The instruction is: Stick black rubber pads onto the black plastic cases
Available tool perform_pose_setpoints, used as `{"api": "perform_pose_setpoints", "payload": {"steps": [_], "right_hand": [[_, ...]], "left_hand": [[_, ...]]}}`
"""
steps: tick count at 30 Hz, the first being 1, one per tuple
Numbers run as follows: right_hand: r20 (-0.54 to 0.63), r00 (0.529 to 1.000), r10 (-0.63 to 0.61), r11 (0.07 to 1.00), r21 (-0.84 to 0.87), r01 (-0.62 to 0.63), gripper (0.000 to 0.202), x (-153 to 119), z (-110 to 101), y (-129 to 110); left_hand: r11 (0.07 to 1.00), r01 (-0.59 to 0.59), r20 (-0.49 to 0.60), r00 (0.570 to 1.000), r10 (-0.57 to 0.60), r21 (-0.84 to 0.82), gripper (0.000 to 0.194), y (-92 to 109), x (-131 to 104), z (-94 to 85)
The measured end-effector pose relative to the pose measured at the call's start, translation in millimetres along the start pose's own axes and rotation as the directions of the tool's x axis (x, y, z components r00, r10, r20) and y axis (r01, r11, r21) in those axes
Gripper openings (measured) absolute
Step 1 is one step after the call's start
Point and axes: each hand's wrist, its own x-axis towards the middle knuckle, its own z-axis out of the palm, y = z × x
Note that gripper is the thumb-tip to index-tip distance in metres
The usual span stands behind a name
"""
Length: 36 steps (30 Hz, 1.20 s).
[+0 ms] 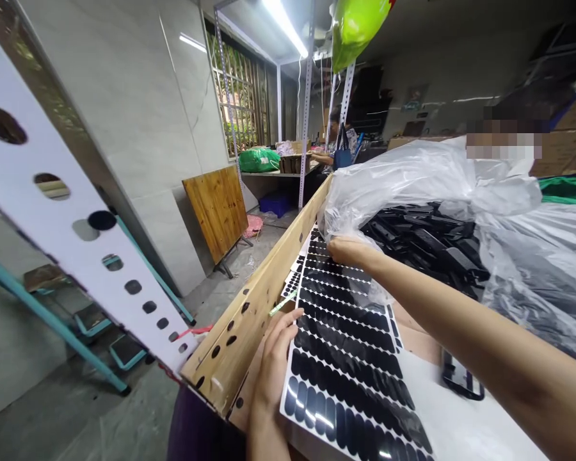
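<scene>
A white sheet with rows of black rounded stickers (350,346) lies on the table in front of me. My left hand (276,342) rests at its left edge, fingers stretched out with the tips touching the border. At the far end, my right hand (348,250) is closed over the sheet, beside a clear plastic bag (403,169). Its fingertips are hidden, so what they pinch does not show. Many black plastic parts (427,243) fill the open bag. Under my right forearm lies a black frame-like part (461,378).
A wooden board (264,275) with black stickers borders the table on the left, meeting a white perforated post (100,224). Further left stands a teal step stool (52,320). A wooden panel (216,214) leans by the wall. Other people sit at the back and right.
</scene>
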Motion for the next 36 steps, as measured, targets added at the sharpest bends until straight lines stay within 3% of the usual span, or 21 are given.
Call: {"api": "perform_pose_setpoints", "payload": {"steps": [3, 8, 14, 18, 23, 28, 32, 36], "right_hand": [[0.077, 0.995, 0.061, 0.998, -0.028, -0.059, 0.026, 5, -4, -4], [0.067, 0.991, 0.120, 0.992, 0.042, -0.123, 0.028, 7, -14, -11], [0.137, 0.983, 0.124, 0.938, 0.306, -0.161, 0.023, 10, -29, -19], [0.103, 0.987, 0.125, 0.814, 0.558, -0.162, 0.024, 3, -40, -20], [0.045, 0.985, 0.168, 0.613, 0.777, -0.140, 0.022, -22, -58, -11], [-0.010, 0.982, 0.188, 0.450, 0.890, -0.077, 0.024, -55, -77, -4], [-0.039, 0.980, 0.195, 0.387, 0.921, -0.040, 0.025, -84, -89, -3], [-0.083, 0.976, 0.201, 0.351, 0.936, 0.007, 0.022, -113, -100, -7]], "left_hand": [[1.000, 0.029, 0.000, 1.000, -0.029, -0.012, 0.039, -1, 0, 0.1], [0.998, 0.059, -0.012, 0.998, -0.059, -0.016, 0.039, 3, -5, 3.2], [0.982, 0.137, 0.118, 0.986, -0.121, -0.134, 0.059, 12, -13, 10.9], [0.991, 0.130, 0.102, 0.986, -0.130, 0.014, 0.053, 18, -16, 13.6], [0.994, 0.095, 0.055, 0.994, -0.098, 0.057, 0.049, 14, -16, 19.3], [0.997, 0.003, 0.055, 0.998, -0.007, 0.079, 0.050, 2, -16, 27.6], [0.983, -0.062, 0.029, 0.998, 0.058, 0.172, 0.054, -4, -20, 35.4], [0.940, -0.106, -0.133, 0.979, 0.156, 0.324, 0.056, 0, -26, 46.3]]}}
